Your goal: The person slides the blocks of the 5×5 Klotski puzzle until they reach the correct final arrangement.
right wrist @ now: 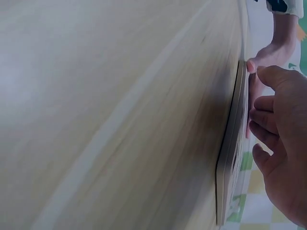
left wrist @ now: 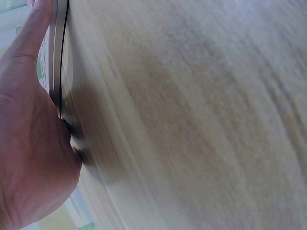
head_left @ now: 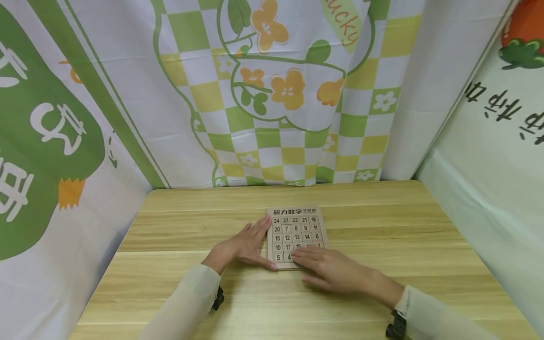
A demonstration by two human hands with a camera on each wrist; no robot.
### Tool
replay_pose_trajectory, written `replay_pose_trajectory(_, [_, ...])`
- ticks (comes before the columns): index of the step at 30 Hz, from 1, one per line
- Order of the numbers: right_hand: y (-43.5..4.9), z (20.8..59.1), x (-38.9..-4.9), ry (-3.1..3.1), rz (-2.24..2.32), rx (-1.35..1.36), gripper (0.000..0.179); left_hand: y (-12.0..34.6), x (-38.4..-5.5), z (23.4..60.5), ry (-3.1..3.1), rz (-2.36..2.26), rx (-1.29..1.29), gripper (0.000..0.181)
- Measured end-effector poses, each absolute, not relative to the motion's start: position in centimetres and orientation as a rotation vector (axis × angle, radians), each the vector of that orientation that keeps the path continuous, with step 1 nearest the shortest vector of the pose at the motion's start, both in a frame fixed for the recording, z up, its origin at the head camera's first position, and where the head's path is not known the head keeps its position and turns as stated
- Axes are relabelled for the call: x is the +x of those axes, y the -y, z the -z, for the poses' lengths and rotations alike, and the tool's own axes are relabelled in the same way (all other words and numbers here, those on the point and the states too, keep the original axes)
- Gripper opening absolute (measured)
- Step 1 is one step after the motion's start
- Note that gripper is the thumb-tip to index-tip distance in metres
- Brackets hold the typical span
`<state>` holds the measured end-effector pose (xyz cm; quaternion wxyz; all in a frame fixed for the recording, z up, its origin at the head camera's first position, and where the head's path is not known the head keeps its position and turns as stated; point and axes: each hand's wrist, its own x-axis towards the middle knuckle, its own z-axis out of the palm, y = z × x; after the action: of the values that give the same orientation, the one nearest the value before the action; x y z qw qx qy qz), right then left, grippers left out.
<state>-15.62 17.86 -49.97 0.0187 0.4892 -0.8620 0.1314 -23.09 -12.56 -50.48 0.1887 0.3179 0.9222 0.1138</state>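
A flat wooden number sliding puzzle [head_left: 287,238] lies on the table, its printed title strip at the far side. Its small square tiles carry black numbers, with 24, 23, 22, 21, 16 along the top row. My left hand [head_left: 248,243] rests along its left edge, fingertips near the upper left corner and thumb at the lower left one. Over the lower right tiles lies my right hand [head_left: 333,268], its fingers extended and covering part of the bottom rows. In the right wrist view the puzzle's side edge [right wrist: 230,148] shows beside the fingers.
The light wood-grain table [head_left: 178,217] reaches back to a patterned curtain [head_left: 297,151]. Printed cloth [head_left: 123,189] hangs along the left side, and more cloth [head_left: 467,189] along the right. Both wrists wear dark straps.
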Motion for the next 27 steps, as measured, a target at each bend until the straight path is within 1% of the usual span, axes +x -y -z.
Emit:
replay_pose_trajectory(6, [-16.4,50.1,-15.9,2.612,-0.395,1.595,0.055,12.7,-23.1,50.6,-2.588,-0.312,0.881,0.137])
replay_pose_trajectory(16, [-15.2,50.2,-16.2,2.639,-0.445,1.637,0.055,12.7,-23.1,50.5,-2.595,-0.315,0.886,0.139])
replay_pose_trajectory(22, [-15.3,50.2,-16.2,2.663,-0.444,1.638,0.054,12.7,-23.2,50.6,-2.591,-0.321,0.881,0.138])
replay_pose_trajectory(27, [-16.2,50.2,-16.1,2.638,-0.415,1.619,0.053,12.7,-23.1,50.5,-2.59,-0.319,0.882,0.138])
